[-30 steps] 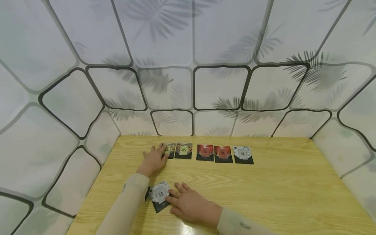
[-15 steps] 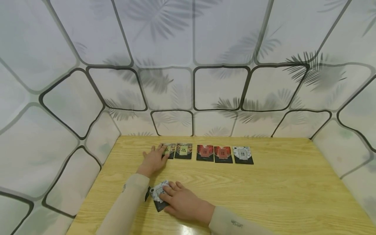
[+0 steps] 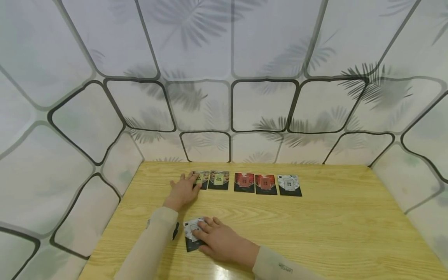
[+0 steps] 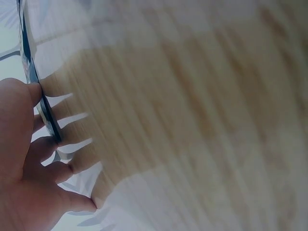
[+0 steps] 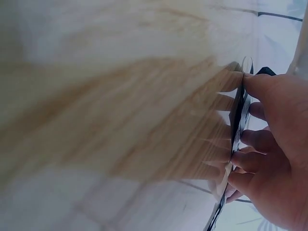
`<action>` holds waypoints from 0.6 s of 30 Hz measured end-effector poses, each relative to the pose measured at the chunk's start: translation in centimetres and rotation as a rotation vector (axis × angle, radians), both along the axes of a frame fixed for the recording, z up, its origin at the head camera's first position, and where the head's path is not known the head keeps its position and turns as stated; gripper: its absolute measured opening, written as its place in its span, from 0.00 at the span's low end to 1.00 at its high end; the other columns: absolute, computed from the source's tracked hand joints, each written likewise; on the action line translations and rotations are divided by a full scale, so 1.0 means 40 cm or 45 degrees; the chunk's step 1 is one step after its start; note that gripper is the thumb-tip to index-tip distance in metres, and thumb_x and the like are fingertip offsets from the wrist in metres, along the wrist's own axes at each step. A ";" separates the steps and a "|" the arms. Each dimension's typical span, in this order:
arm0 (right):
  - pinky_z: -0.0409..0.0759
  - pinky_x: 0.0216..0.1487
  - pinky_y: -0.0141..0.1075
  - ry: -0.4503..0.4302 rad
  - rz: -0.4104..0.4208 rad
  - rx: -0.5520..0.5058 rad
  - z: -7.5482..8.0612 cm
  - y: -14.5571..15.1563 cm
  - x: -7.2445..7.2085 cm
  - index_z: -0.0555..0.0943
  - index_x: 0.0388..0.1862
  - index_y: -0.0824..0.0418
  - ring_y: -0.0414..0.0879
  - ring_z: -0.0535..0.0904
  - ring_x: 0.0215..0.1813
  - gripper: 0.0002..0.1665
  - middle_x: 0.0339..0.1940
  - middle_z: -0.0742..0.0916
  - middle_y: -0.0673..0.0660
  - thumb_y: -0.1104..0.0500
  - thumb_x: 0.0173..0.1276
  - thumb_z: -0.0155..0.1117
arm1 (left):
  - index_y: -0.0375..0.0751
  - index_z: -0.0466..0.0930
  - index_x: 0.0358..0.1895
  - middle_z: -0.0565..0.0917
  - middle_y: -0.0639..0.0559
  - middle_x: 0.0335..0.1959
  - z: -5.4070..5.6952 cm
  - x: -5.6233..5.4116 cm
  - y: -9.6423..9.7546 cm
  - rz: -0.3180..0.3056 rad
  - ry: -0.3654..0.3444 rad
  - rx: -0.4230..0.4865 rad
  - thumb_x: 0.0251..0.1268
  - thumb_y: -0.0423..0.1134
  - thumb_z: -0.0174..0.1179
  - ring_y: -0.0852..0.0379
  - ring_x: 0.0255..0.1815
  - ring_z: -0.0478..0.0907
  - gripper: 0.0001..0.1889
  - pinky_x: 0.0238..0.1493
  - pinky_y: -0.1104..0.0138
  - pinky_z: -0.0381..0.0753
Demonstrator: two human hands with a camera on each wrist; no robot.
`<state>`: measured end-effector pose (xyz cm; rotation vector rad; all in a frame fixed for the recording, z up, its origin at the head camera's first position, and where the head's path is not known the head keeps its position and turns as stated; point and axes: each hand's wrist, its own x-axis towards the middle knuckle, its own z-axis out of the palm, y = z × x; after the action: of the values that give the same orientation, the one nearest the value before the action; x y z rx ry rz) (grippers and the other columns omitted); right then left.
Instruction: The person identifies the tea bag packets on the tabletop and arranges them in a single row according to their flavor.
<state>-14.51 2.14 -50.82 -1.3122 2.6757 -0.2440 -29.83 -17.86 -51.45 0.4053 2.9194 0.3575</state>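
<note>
My left hand rests with spread fingers on the left edge of a flat packet with a yellow-green label, the leftmost in a row. In the left wrist view that packet shows edge-on beneath the fingers. Nearer the front, my right hand lies palm down, its fingertips touching a white-and-black packet and hiding its right part. The right wrist view shows this packet edge-on, with thumb and fingers extended onto it and the wood tabletop.
Along the back of the wooden table the row continues with another yellow-green packet, a red packet, a second red packet and a white-and-black packet. A patterned fabric wall encloses the back and sides.
My right hand first slid left farther onto the front packet. It then moved slightly right, and the packet turned straighter and shifted right. My left hand has stayed in place.
</note>
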 end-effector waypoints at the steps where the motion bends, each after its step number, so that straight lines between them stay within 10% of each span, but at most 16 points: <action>1: 0.70 0.80 0.52 -0.005 -0.001 -0.004 -0.001 0.005 0.001 0.67 0.84 0.49 0.55 0.65 0.84 0.32 0.83 0.71 0.56 0.41 0.86 0.49 | 0.46 0.57 0.85 0.59 0.38 0.85 0.000 0.000 0.000 -0.002 -0.001 -0.002 0.87 0.55 0.45 0.26 0.85 0.52 0.33 0.71 0.18 0.49; 18: 0.70 0.81 0.48 -0.062 -0.117 -0.034 0.008 0.100 0.012 0.73 0.80 0.49 0.52 0.69 0.82 0.31 0.81 0.75 0.56 0.43 0.84 0.56 | 0.47 0.56 0.86 0.57 0.38 0.86 0.002 0.001 0.002 0.011 -0.022 0.010 0.87 0.55 0.45 0.27 0.85 0.50 0.33 0.72 0.18 0.47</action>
<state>-14.02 6.14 -50.52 -1.1757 2.7044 -0.3192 -29.78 -17.79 -51.37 0.3891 2.9046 0.3721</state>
